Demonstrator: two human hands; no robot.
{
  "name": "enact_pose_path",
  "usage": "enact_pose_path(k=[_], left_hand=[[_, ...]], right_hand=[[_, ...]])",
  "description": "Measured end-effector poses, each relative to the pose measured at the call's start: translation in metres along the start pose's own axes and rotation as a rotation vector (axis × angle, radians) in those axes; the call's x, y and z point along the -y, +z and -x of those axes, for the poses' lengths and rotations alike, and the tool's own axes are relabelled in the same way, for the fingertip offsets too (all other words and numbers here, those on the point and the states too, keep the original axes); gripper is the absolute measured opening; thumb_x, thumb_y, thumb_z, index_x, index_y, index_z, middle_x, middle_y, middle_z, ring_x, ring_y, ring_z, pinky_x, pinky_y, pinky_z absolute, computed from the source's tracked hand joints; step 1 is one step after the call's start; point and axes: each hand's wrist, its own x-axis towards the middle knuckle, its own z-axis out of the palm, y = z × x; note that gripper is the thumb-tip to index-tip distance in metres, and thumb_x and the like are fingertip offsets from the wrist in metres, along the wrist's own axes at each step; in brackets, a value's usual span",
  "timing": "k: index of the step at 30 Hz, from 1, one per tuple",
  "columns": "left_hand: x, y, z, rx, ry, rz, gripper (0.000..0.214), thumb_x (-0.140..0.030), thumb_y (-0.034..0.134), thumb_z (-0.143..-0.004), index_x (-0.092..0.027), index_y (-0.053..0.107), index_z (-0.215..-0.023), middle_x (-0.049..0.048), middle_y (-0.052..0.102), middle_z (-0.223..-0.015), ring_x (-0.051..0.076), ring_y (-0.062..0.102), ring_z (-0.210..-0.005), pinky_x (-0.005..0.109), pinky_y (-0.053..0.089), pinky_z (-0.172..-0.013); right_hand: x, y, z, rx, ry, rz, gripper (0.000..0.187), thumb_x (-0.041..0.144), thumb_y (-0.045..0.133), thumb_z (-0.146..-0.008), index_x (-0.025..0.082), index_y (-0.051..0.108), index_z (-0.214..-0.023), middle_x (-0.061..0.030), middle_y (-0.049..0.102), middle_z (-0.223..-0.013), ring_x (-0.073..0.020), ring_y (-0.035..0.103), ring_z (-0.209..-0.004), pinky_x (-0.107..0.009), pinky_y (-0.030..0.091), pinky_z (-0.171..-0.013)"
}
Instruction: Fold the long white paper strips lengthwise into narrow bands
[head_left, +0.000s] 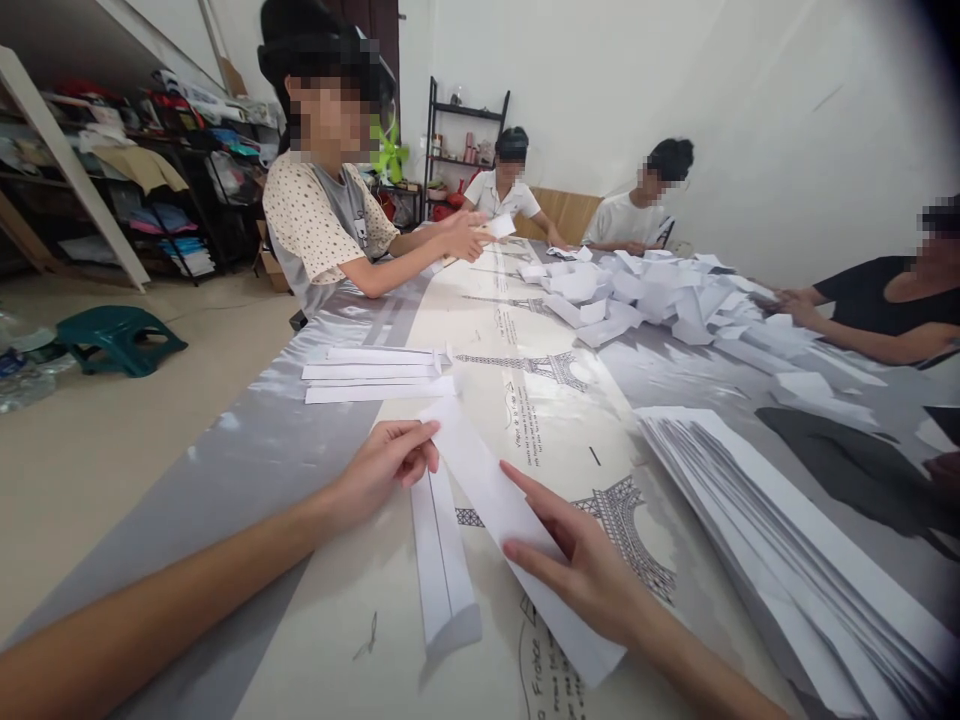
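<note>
A long white paper strip (487, 480) lies slanted across the table in front of me. My left hand (386, 465) pinches its far end between thumb and fingers. My right hand (577, 560) rests on the strip's middle with fingers stretched flat, pressing it down. A second folded strip (442, 570) lies under it, pointing toward me. The table is covered by a printed cloth (540, 400) with tower drawings.
A fanned stack of white strips (787, 540) lies at my right. A few folded strips (371, 372) sit ahead on the left. A heap of folded papers (637, 295) fills the far table. Several other people sit around it. A green stool (120, 338) and shelves (150, 180) stand left.
</note>
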Motion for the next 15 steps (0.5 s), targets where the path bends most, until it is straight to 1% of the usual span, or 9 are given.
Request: enact_pose_path(k=[3, 6, 7, 9, 11, 12, 13, 15], left_hand=[[0.001, -0.004, -0.002, -0.052, 0.014, -0.002, 0.048, -0.046, 0.060, -0.097, -0.016, 0.065, -0.060, -0.0068, 0.037, -0.040, 0.007, 0.027, -0.043, 0.025, 0.033, -0.059], [0.003, -0.006, -0.004, -0.053, 0.036, -0.021, 0.050, -0.049, 0.058, -0.098, -0.016, 0.064, -0.060, -0.0061, 0.037, -0.040, 0.008, 0.028, -0.042, 0.025, 0.030, -0.055], [0.003, -0.007, -0.004, -0.053, 0.037, -0.019, 0.052, -0.050, 0.056, -0.098, -0.016, 0.063, -0.060, -0.0051, 0.040, -0.041, 0.008, 0.029, -0.041, 0.026, 0.029, -0.053], [0.001, -0.008, -0.005, -0.091, 0.025, -0.012, 0.051, -0.051, 0.053, -0.098, -0.016, 0.062, -0.062, -0.0011, 0.052, -0.050, 0.008, 0.033, -0.041, 0.027, 0.026, -0.050], [-0.001, -0.008, -0.003, -0.167, 0.028, -0.053, 0.045, -0.049, 0.048, -0.099, -0.016, 0.064, -0.074, 0.0021, 0.061, -0.064, 0.010, 0.041, -0.045, 0.027, 0.027, -0.049], [-0.002, -0.007, -0.001, -0.204, 0.055, -0.125, 0.041, -0.047, 0.046, -0.100, -0.016, 0.065, -0.082, 0.0025, 0.063, -0.069, 0.011, 0.045, -0.048, 0.027, 0.030, -0.051], [-0.003, -0.006, 0.001, -0.229, 0.102, -0.233, 0.037, -0.045, 0.044, -0.101, -0.017, 0.066, -0.093, 0.0023, 0.064, -0.074, 0.013, 0.049, -0.054, 0.027, 0.034, -0.054], [-0.003, -0.001, 0.009, -0.231, 0.236, -0.507, 0.032, -0.041, 0.043, -0.103, -0.019, 0.062, -0.117, 0.0024, 0.065, -0.085, 0.016, 0.056, -0.068, 0.029, 0.042, -0.066]], right_hand=[[0.001, -0.001, 0.000, 0.010, 0.026, -0.011, 0.068, 0.038, 0.068, -0.096, 0.033, 0.038, -0.157, -0.0045, 0.053, -0.153, -0.0272, 0.051, -0.138, -0.050, 0.042, -0.116], [0.002, -0.001, 0.000, -0.004, 0.025, -0.002, 0.068, 0.039, 0.069, -0.095, 0.033, 0.040, -0.156, -0.0055, 0.054, -0.152, -0.0292, 0.053, -0.137, -0.051, 0.045, -0.114], [0.002, -0.002, 0.000, -0.009, 0.020, 0.008, 0.068, 0.040, 0.069, -0.095, 0.033, 0.040, -0.156, -0.0061, 0.055, -0.151, -0.0301, 0.053, -0.137, -0.052, 0.045, -0.114], [0.001, -0.002, 0.001, -0.011, 0.013, 0.044, 0.068, 0.040, 0.068, -0.095, 0.032, 0.040, -0.156, -0.0068, 0.058, -0.148, -0.0320, 0.053, -0.136, -0.055, 0.046, -0.112], [0.000, -0.003, 0.001, -0.017, 0.020, 0.100, 0.067, 0.040, 0.066, -0.096, 0.033, 0.039, -0.157, -0.0064, 0.059, -0.147, -0.0330, 0.054, -0.135, -0.056, 0.048, -0.110], [-0.001, -0.003, 0.001, -0.024, 0.029, 0.132, 0.066, 0.040, 0.065, -0.096, 0.034, 0.039, -0.157, -0.0060, 0.059, -0.146, -0.0331, 0.055, -0.134, -0.056, 0.049, -0.108], [-0.002, -0.003, 0.001, -0.033, 0.038, 0.163, 0.066, 0.038, 0.064, -0.096, 0.034, 0.038, -0.157, -0.0057, 0.060, -0.146, -0.0330, 0.056, -0.132, -0.055, 0.050, -0.107], [-0.004, -0.003, 0.002, -0.048, 0.047, 0.216, 0.065, 0.036, 0.062, -0.097, 0.034, 0.038, -0.157, -0.0056, 0.060, -0.145, -0.0326, 0.059, -0.128, -0.053, 0.052, -0.105]])
